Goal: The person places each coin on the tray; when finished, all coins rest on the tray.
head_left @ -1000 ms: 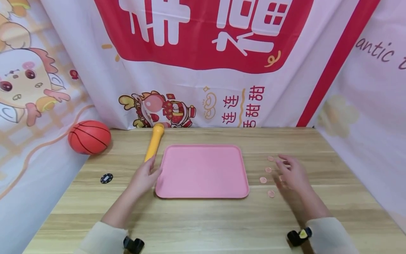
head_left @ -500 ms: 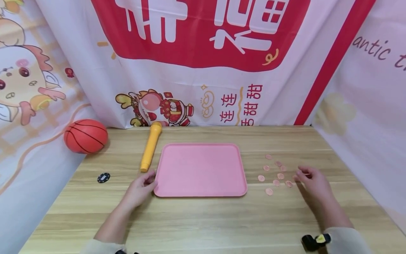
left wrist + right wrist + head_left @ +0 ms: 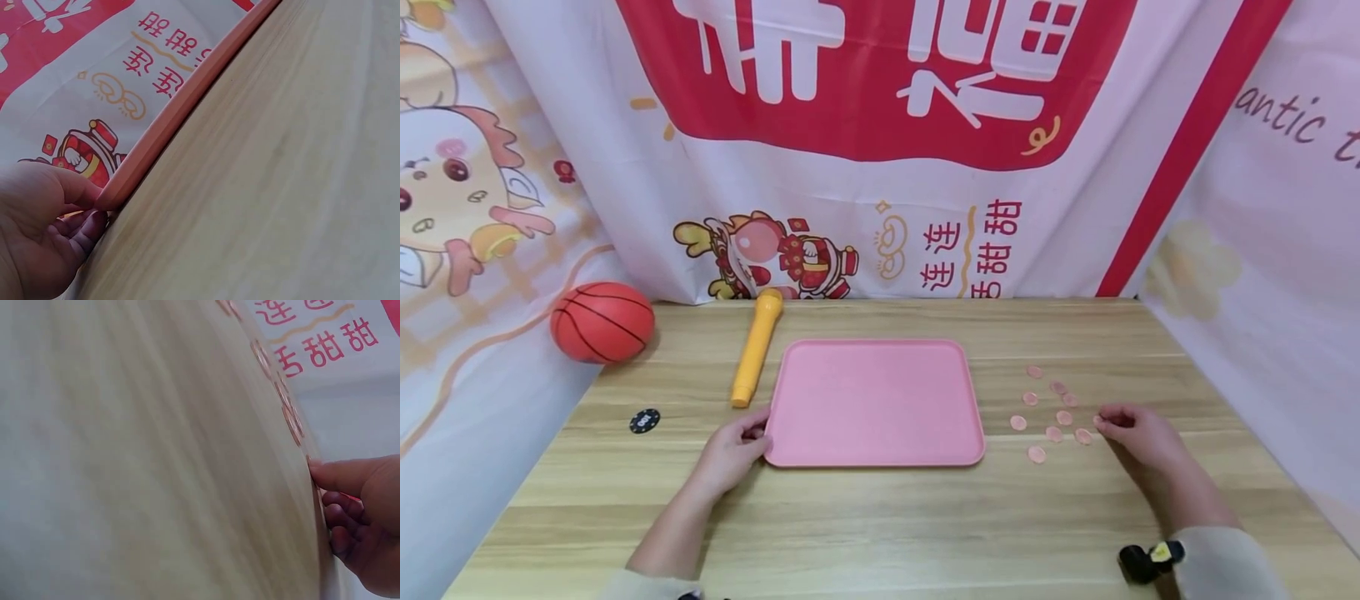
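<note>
A pink rectangular tray (image 3: 880, 404) lies flat on the wooden table. At its near left corner my left hand (image 3: 728, 457) pinches the rim, and the left wrist view has the thumb and fingers (image 3: 81, 187) meeting at the tray's edge (image 3: 181, 112). To the right of the tray, several small copper-coloured coins (image 3: 1063, 417) are scattered loosely. My right hand (image 3: 1142, 437) is down at the right side of this group, thumb and forefinger pinching one coin (image 3: 1098, 422) at the table top. That coin is mostly covered by the fingertips.
A yellow toy microphone (image 3: 756, 350) lies left of the tray. Farther left are a black poker chip (image 3: 644, 421) and a red basketball (image 3: 602, 322) at the table's edge. Printed cloth hangs behind the table and along both sides.
My right hand has moved right and nearer me, off the coins it covered, to the outermost coin. My left hand has come down from beside the microphone to the tray's near left corner.
</note>
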`<state>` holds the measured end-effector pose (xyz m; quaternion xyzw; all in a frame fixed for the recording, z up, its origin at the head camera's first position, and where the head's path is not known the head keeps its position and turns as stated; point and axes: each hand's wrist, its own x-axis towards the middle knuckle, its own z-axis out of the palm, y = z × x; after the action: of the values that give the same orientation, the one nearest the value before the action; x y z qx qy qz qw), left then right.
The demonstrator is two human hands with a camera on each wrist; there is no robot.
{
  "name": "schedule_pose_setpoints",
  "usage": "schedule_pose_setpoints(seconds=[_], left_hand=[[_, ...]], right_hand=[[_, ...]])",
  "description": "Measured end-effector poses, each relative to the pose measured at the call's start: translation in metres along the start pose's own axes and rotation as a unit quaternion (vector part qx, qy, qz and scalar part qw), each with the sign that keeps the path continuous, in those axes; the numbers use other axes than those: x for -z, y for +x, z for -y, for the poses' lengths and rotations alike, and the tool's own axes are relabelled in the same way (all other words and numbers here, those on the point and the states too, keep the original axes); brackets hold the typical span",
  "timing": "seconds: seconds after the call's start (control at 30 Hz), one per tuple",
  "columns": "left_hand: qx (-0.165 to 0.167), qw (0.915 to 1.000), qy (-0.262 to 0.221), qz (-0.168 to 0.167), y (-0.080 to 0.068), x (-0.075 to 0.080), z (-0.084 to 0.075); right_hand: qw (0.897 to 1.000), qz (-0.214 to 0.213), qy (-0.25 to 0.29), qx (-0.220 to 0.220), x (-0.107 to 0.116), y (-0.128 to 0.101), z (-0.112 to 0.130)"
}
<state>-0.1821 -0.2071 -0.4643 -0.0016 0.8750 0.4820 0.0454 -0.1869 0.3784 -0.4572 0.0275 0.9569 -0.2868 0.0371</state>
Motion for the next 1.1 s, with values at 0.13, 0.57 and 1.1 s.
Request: schedule_pose_setpoints(seconds=[0.13, 0.57, 1.1], left_hand=[[-0.001, 1.0000, -0.001, -0.001, 0.000, 0.000, 0.000], [0.006, 1.0000, -0.001, -0.002, -0.002, 0.001, 0.001], [0.010, 0.9999, -0.012, -0.004, 0.000, 0.001, 0.003]], right_hand=[[1.000, 0.009, -0.014, 0.009, 0.005, 0.002, 0.001], [0.996, -0.008, 0.085, 0.013, 0.002, 0.003, 0.014], [0.967, 0.069, 0.242, 0.039, -0.043, 0.039, 0.135]])
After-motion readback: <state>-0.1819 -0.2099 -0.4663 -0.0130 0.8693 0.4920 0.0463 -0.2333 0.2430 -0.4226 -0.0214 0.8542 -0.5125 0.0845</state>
